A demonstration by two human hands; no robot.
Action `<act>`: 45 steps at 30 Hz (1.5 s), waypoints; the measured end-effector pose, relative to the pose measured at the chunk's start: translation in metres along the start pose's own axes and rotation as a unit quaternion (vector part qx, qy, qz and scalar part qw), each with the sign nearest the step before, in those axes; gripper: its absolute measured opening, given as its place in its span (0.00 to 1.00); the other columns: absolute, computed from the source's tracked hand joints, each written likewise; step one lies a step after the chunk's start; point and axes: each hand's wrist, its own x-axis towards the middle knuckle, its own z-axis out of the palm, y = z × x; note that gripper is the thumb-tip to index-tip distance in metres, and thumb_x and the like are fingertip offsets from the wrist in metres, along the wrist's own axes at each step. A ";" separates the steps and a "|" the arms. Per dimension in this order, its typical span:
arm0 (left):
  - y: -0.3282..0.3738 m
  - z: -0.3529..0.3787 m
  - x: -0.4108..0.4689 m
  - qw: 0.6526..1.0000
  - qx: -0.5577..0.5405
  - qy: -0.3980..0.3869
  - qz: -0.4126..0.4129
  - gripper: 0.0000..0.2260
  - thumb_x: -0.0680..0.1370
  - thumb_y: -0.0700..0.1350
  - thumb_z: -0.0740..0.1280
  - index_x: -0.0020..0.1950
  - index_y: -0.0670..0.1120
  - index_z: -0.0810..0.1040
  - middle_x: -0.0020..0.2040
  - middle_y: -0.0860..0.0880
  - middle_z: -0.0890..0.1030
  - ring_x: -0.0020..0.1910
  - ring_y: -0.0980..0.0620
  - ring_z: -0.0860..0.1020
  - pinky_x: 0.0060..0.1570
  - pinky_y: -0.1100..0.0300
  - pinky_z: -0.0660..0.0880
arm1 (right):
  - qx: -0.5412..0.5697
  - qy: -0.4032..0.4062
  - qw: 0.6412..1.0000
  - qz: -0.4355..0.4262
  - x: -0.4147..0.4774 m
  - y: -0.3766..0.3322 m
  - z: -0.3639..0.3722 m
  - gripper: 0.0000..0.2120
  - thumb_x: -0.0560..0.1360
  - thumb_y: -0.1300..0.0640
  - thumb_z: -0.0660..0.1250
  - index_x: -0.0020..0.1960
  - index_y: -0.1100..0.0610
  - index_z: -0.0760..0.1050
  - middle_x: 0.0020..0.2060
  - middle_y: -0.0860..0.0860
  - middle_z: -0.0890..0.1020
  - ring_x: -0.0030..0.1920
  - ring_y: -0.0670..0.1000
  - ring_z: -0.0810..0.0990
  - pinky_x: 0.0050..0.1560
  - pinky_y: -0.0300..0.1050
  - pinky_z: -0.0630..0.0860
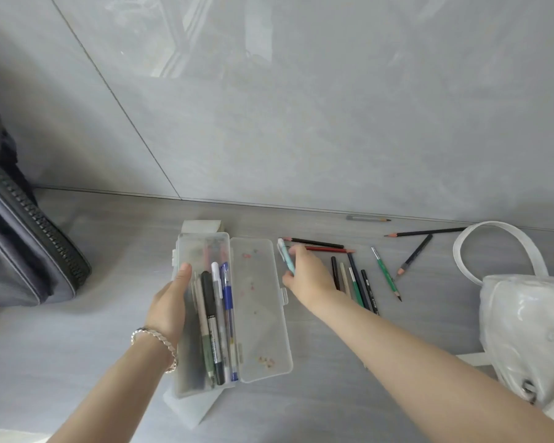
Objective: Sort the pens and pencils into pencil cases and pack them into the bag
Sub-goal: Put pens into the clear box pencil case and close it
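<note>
Now right hand (311,276) fingers pinch a light-blue pen (287,259); left hand (170,302) fingers clasp the open case (205,314).

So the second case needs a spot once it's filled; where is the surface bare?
Bare surface lies between the dark bag and the open clear case, and along the wall above the case. It is crowded right of the case, where the right hand picks among loose pencils up to the white bag.

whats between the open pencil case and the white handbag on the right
In the head view, between the pencil case and white handbag: the right hand holding a light blue pen, plus loose pencils.
</note>
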 end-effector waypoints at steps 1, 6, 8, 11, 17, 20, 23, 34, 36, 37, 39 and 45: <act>-0.002 0.001 0.000 1.000 -0.004 -0.003 -0.006 0.26 0.77 0.60 0.58 0.63 0.40 0.74 0.62 0.38 0.77 0.62 0.38 0.74 0.65 0.43 0.68 | 0.051 0.005 0.999 -0.002 -0.007 -0.001 -0.004 0.21 0.73 0.63 0.61 0.65 0.54 0.64 0.48 0.57 0.78 0.40 0.58 0.76 0.38 0.50 0.73; -0.007 0.015 -0.008 1.000 -0.024 -0.003 0.005 0.16 0.77 0.60 0.58 0.54 0.53 0.76 0.54 0.46 0.79 0.60 0.43 0.74 0.65 0.48 0.68 | 0.179 0.053 0.978 -0.092 -0.064 -0.012 -0.022 0.24 0.75 0.61 0.60 0.69 0.47 0.60 0.28 0.49 0.70 0.25 0.47 0.67 0.25 0.40 0.67; -0.007 0.027 -0.015 1.000 -0.008 0.009 0.024 0.12 0.74 0.63 0.58 0.40 0.58 0.73 0.52 0.48 0.78 0.57 0.45 0.74 0.65 0.47 0.67 | 0.163 0.012 0.975 -0.150 -0.085 -0.022 -0.021 0.20 0.77 0.58 0.60 0.68 0.48 0.62 0.28 0.45 0.68 0.24 0.44 0.66 0.25 0.34 0.64; -0.009 0.048 -0.030 0.999 -0.011 0.024 0.034 0.15 0.71 0.64 0.60 0.41 0.55 0.77 0.55 0.43 0.78 0.59 0.42 0.74 0.67 0.44 0.66 | 0.142 0.011 0.974 -0.176 -0.101 -0.029 -0.011 0.22 0.77 0.57 0.58 0.70 0.49 0.61 0.38 0.45 0.75 0.35 0.42 0.73 0.35 0.35 0.70; -0.010 0.067 -0.042 0.995 -0.090 -0.021 -0.029 0.26 0.73 0.64 0.60 0.58 0.44 0.76 0.60 0.45 0.77 0.61 0.44 0.74 0.68 0.49 0.65 | -0.078 0.156 0.960 -0.219 -0.116 -0.023 0.000 0.21 0.68 0.51 0.55 0.59 0.53 0.72 0.35 0.49 0.78 0.32 0.51 0.78 0.25 0.39 0.71; -0.009 0.070 -0.043 0.993 -0.105 -0.029 -0.038 0.33 0.59 0.72 0.60 0.50 0.48 0.78 0.59 0.45 0.79 0.59 0.44 0.77 0.66 0.47 0.68 | -0.073 0.184 0.945 -0.261 -0.123 -0.018 -0.004 0.12 0.68 0.51 0.58 0.45 0.53 0.77 0.34 0.49 0.75 0.35 0.51 0.76 0.26 0.39 0.73; -0.014 0.071 -0.043 0.992 -0.111 -0.053 -0.038 0.35 0.56 0.73 0.61 0.50 0.49 0.81 0.56 0.45 0.82 0.57 0.44 0.78 0.65 0.46 0.70 | -0.048 0.193 0.939 -0.280 -0.121 -0.011 -0.012 0.12 0.69 0.51 0.60 0.47 0.55 0.77 0.40 0.52 0.76 0.43 0.52 0.73 0.40 0.45 0.75; -0.018 0.069 -0.065 0.981 -0.114 -0.155 0.000 0.18 0.77 0.60 0.58 0.48 0.52 0.83 0.50 0.52 0.85 0.53 0.55 0.81 0.60 0.55 0.71 | -0.193 0.071 0.928 -0.312 -0.130 -0.002 -0.006 0.32 0.76 0.38 0.49 0.71 0.60 0.59 0.73 0.55 0.63 0.73 0.51 0.61 0.72 0.56 0.58; -0.022 0.068 -0.067 0.978 -0.125 -0.168 -0.004 0.17 0.79 0.57 0.56 0.47 0.51 0.81 0.44 0.54 0.86 0.45 0.61 0.83 0.53 0.59 0.71 | -0.171 0.012 0.929 -0.328 -0.129 -0.002 -0.012 0.35 0.77 0.36 0.41 0.74 0.60 0.53 0.75 0.53 0.54 0.75 0.49 0.53 0.74 0.58 0.50; -0.024 0.066 -0.068 0.978 -0.124 -0.166 -0.002 0.16 0.79 0.57 0.55 0.47 0.52 0.80 0.41 0.56 0.86 0.43 0.63 0.82 0.52 0.60 0.70 | -0.156 -0.026 0.929 -0.333 -0.127 -0.001 -0.013 0.38 0.74 0.35 0.38 0.75 0.59 0.49 0.76 0.52 0.50 0.75 0.48 0.48 0.74 0.56 0.44; -0.026 0.064 -0.070 0.980 -0.116 -0.159 0.010 0.15 0.79 0.56 0.54 0.46 0.53 0.79 0.38 0.58 0.85 0.39 0.66 0.82 0.48 0.62 0.71 | -0.180 -0.030 0.921 -0.344 -0.129 0.000 -0.013 0.39 0.74 0.35 0.36 0.75 0.59 0.49 0.76 0.52 0.51 0.75 0.49 0.50 0.74 0.55 0.47; -0.028 0.057 -0.074 0.984 -0.099 -0.147 0.026 0.15 0.78 0.57 0.56 0.46 0.53 0.79 0.43 0.55 0.85 0.47 0.60 0.81 0.52 0.60 0.72 | -0.218 0.069 0.929 -0.291 -0.141 -0.001 0.014 0.33 0.74 0.38 0.48 0.70 0.60 0.60 0.72 0.55 0.65 0.73 0.54 0.60 0.65 0.59 0.55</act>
